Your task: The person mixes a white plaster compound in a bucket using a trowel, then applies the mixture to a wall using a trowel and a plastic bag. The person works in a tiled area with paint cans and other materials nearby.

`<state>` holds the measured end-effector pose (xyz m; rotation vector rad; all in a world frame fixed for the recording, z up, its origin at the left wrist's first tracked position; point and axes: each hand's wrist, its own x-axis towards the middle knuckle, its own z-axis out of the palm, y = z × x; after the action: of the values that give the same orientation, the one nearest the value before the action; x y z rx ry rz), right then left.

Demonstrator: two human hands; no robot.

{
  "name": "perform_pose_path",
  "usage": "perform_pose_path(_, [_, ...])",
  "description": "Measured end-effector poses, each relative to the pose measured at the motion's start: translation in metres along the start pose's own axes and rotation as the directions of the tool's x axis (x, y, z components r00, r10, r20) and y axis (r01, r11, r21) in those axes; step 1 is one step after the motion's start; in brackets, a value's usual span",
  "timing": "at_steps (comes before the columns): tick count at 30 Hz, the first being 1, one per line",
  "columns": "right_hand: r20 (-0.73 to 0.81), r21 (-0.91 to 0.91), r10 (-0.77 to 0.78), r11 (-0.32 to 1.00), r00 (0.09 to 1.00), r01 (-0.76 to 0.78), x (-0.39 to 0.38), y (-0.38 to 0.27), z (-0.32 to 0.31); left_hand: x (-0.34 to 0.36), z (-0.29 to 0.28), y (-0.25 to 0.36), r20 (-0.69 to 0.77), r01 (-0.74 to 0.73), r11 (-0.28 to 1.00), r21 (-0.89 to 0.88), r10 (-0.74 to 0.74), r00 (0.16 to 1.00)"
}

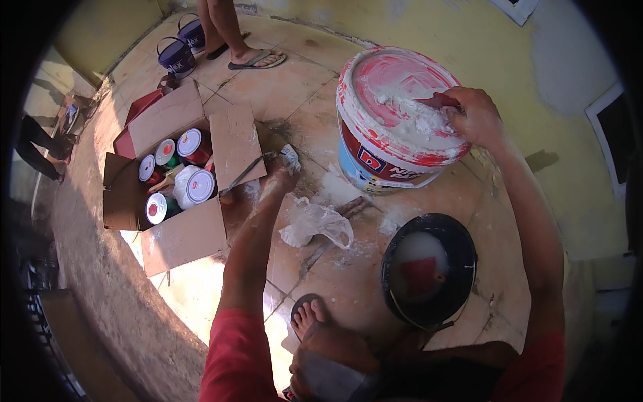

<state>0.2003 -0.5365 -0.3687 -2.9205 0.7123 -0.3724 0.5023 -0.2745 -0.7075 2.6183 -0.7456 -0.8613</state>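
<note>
Your red sleeves (234,352) and bare forearms lie nearest the camera, with one bent knee (338,362) between them at the lower edge. Your right hand (477,117) has its grip closed on a red spreader (439,100), held over the top of a large paint tub (402,167) at your upper right. White paste (412,110) is smeared across the tub's red lid (367,72), thickest near the spreader. Your left hand (284,177), beside the cardboard box, has its grip closed on a white-smeared piece (290,158); its exact kind is too small to make out. Left of that hand, the open cardboard box (184,242) holds several round-lidded cans (199,186). Just below the left hand, a clear plastic bag (313,224) lies crumpled on the tiled floor (362,268). Closer to you, right of your foot (308,316), stands a black bucket (459,251) containing cloudy liquid and a flat red item (420,276). Beyond the box, another person's sandalled foot (258,59) stands near two dark handled pails (176,57).
</note>
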Motion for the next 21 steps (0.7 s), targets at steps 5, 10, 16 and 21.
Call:
perform_pose_path(5, [-0.013,0.005,0.000,1.000,1.000,0.000,-0.002,0.006,0.002,0.030,0.006,0.018,-0.074,-0.012,0.989,0.146,0.023,0.997])
perform_pose_path(10, [-0.017,0.065,-0.063,0.996,0.998,0.063,0.002,-0.005,0.014,0.041,0.019,-0.022,-0.271,-0.051,0.999,0.021,0.054,0.961])
perform_pose_path(16, [-0.027,0.037,-0.005,0.999,1.000,0.006,-0.009,0.003,0.006,-0.048,0.002,0.040,-0.478,-0.559,0.486,-0.672,0.293,0.828])
perform_pose_path(21, [-0.018,-0.001,-0.042,0.999,0.999,0.042,-0.011,0.006,0.013,-0.126,-0.053,0.080,-0.247,-0.138,-0.396,-0.908,0.238,0.939])
